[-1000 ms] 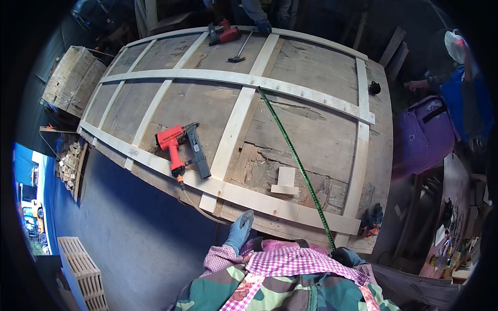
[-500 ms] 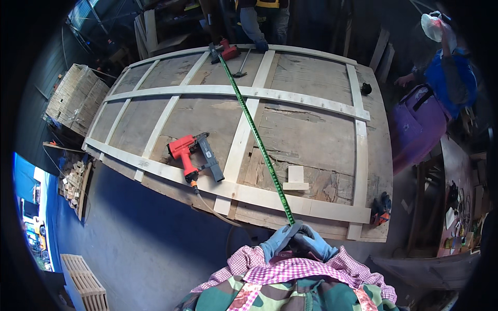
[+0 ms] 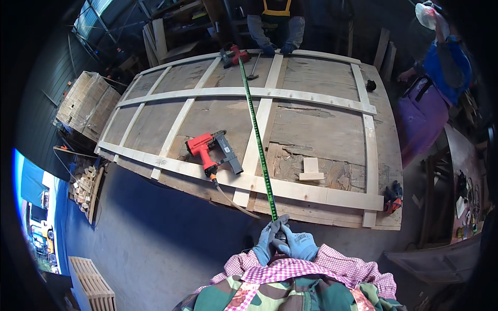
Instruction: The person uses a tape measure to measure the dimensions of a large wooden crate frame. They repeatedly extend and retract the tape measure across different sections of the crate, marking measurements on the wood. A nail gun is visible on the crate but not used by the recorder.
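Observation:
A green tape measure stretches its blade across a wooden frame of pale slats from the far side to me. My left hand and my right hand, both in blue-grey gloves, are closed together around its near end, just off the frame's near edge. The fingers mostly hide the tape's case. Left of the blade, a red nail gun lies on the near slat, its hose trailing off the edge. Two small wood blocks rest on the panel right of the blade.
A co-worker's gloved hands are at the far edge, near a second red nail gun and a hammer. Another person stands at the right. Wood stacks and a slatted crate are at the left.
My hands and the tape's near end have shifted left relative to the frame. The blade now runs closer to straight away from me. Both of the far co-worker's hands now show at the edge.

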Demonstrator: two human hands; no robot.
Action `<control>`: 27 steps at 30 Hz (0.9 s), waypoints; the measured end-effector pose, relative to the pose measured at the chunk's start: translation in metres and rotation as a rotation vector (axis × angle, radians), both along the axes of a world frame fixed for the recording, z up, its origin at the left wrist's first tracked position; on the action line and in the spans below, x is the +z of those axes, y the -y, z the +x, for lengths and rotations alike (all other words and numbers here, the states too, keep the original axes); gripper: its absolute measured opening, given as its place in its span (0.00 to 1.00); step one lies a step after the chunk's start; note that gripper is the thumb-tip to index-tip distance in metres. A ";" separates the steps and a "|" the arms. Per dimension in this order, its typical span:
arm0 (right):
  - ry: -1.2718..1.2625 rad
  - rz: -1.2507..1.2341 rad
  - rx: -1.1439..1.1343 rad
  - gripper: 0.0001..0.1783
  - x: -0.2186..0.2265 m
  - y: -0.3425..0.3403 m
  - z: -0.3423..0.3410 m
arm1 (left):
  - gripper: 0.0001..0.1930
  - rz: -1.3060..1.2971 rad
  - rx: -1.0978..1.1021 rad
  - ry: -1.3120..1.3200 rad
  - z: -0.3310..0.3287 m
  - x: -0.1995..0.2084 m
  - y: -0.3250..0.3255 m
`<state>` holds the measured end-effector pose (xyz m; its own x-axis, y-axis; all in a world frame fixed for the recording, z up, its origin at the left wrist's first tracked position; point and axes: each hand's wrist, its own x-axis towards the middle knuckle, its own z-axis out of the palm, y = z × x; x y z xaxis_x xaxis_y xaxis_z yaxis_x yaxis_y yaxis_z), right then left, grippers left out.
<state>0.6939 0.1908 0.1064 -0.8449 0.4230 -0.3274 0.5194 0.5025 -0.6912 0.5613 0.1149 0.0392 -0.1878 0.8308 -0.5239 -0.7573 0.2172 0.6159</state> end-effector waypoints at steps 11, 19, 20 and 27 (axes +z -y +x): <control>-0.290 0.150 0.219 0.43 0.014 0.082 -0.197 | 0.27 0.122 0.222 0.007 -0.198 0.060 0.097; -0.222 -0.031 0.023 0.43 0.001 0.102 -0.271 | 0.20 0.071 0.318 -0.034 -0.268 0.052 0.103; -0.190 -0.043 0.008 0.43 0.004 0.096 -0.276 | 0.20 0.077 0.320 -0.049 -0.271 0.048 0.099; -0.393 -0.142 -0.123 0.38 0.017 0.037 -0.286 | 0.17 -0.023 0.435 -0.070 -0.319 0.035 0.079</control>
<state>0.4083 0.1538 0.1230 -0.8631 0.5022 -0.0526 0.2526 0.3393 -0.9061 0.2420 0.0358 0.0742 -0.5532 0.6544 -0.5154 -0.7382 -0.0985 0.6673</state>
